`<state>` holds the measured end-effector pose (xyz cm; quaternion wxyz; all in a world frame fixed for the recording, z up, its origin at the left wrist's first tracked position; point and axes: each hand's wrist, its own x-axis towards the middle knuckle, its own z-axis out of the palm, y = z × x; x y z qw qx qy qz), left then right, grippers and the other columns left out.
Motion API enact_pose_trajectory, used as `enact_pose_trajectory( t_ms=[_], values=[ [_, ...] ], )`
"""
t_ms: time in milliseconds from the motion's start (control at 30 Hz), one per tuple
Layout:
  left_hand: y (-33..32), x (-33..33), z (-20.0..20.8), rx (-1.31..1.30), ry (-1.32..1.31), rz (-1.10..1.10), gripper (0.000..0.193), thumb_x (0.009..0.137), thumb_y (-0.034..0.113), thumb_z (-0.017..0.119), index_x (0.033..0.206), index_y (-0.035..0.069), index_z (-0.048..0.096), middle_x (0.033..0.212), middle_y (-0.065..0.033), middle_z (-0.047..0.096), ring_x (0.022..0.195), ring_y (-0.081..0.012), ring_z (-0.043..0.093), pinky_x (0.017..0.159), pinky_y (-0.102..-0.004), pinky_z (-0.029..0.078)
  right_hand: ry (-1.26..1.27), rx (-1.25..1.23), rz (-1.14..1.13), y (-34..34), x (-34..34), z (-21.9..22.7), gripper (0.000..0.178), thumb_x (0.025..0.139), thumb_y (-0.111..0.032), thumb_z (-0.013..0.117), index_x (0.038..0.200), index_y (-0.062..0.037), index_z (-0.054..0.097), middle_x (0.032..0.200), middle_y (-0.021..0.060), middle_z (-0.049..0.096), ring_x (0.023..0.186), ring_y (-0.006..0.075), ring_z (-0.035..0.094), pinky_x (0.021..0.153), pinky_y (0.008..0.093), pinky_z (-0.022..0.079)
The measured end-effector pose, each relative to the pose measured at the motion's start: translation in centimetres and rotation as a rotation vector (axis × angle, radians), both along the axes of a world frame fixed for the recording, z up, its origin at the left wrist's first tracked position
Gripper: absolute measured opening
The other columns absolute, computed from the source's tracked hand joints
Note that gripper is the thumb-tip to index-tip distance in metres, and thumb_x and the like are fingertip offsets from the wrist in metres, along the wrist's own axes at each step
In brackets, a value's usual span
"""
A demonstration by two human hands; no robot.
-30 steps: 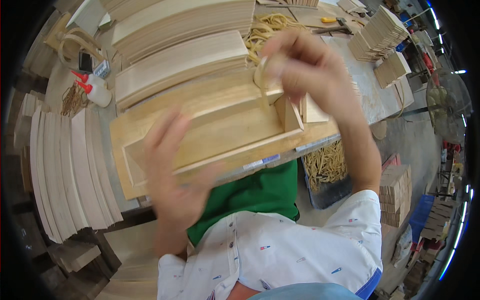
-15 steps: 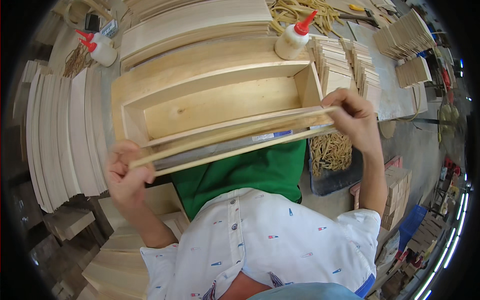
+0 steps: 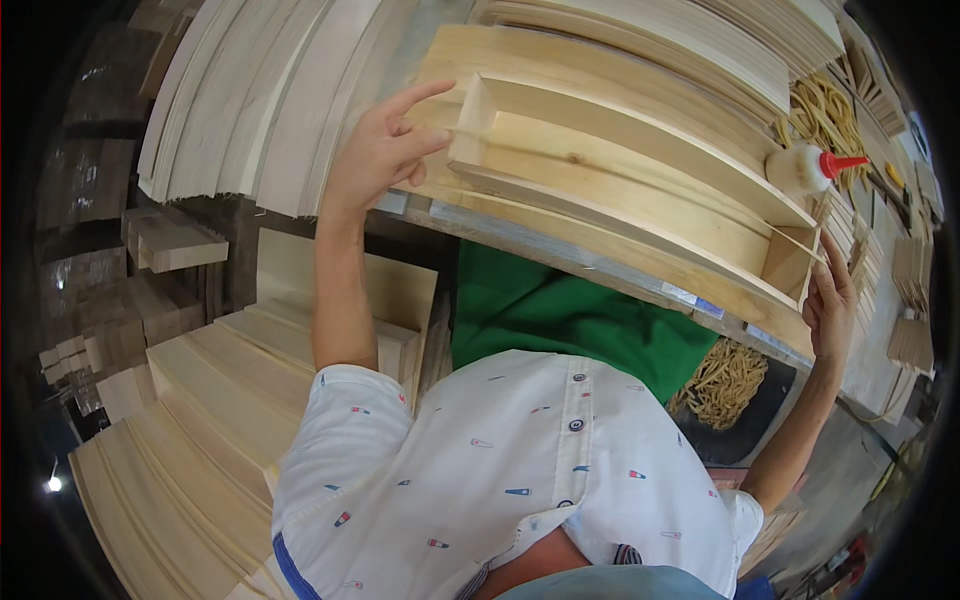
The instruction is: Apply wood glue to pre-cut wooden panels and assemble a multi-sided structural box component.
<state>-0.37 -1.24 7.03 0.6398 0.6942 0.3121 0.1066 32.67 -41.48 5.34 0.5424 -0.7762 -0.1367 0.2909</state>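
A long, shallow wooden box [image 3: 625,222] without a lid lies on a pale wooden board [image 3: 600,75] at the bench's front edge. A thin tan rubber band [image 3: 795,240] slants across the box's right end to the fingers of my right hand [image 3: 829,300], which hold it there. My left hand [image 3: 378,150] is just beside the box's left end, forefinger and thumb stretched apart, the other fingers curled. Nothing shows between them. A faint blurred line runs along inside the box; whether it is the band, I cannot tell.
A white glue bottle with a red tip [image 3: 805,168] lies tilted behind the box's right end. Stacked thin boards [image 3: 270,90] flank the left; more boards [image 3: 660,50] lie behind. Tan bands are piled at back right [image 3: 825,105] and in a dark tray [image 3: 725,385] below.
The band, earlier stretched between both hands in front of the box, now crosses its right end. My left hand has let go and opened. The view has turned, shifting the box rightward.
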Motion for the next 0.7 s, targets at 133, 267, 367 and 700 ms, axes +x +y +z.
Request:
enact_pose_trajectory(
  t_ms=[133,267,367,700],
  values=[
    [0.8,0.7,-0.6,-0.04,-0.017,-0.023,0.061,0.086,0.011,0.063,0.14,0.0,0.04,0.049,0.0086,0.034,0.039,-0.0014,0.029,0.042,-0.0195,0.036,0.016,-0.027,0.024,1.0,0.5,0.0,0.045,0.098,-0.016,0.051,0.142,-0.01,0.043,0.059,-0.01,0.032,0.042,-0.0005,0.022,0.036,0.0176,0.017],
    [1.3,2.0,-0.9,-0.091,-0.045,-0.084,0.062,0.086,0.013,0.062,0.141,-0.001,0.038,0.047,0.0091,0.032,0.037,-0.0015,0.027,0.041,-0.0199,0.037,0.043,-0.024,0.078,1.6,0.5,0.6,0.045,0.099,-0.016,0.047,0.143,-0.0106,0.04,0.059,-0.0096,0.033,0.041,-0.0002,0.021,0.035,0.0174,0.016],
    [1.0,2.9,-0.8,-0.103,-0.033,-0.095,0.06,0.087,0.014,0.061,0.14,-0.002,0.039,0.047,0.0094,0.031,0.037,-0.0014,0.027,0.041,-0.0199,0.036,0.119,0.017,0.106,1.5,1.1,0.6,0.044,0.1,-0.015,0.046,0.143,-0.0093,0.04,0.059,-0.0093,0.034,0.041,0.0001,0.022,0.034,0.0175,0.017],
    [2.9,4.7,-3.0,-0.19,-0.093,0.173,0.03,0.09,0.014,0.058,0.114,-0.004,0.063,0.047,0.0083,0.034,0.034,-0.0014,0.028,0.038,-0.0191,0.031,0.243,0.22,0.066,3.4,4.9,-1.5,0.025,0.098,-0.014,0.049,0.108,0.0059,0.059,0.063,-0.0008,0.05,0.038,0.0036,0.032,0.033,0.0195,0.032]
  ],
)
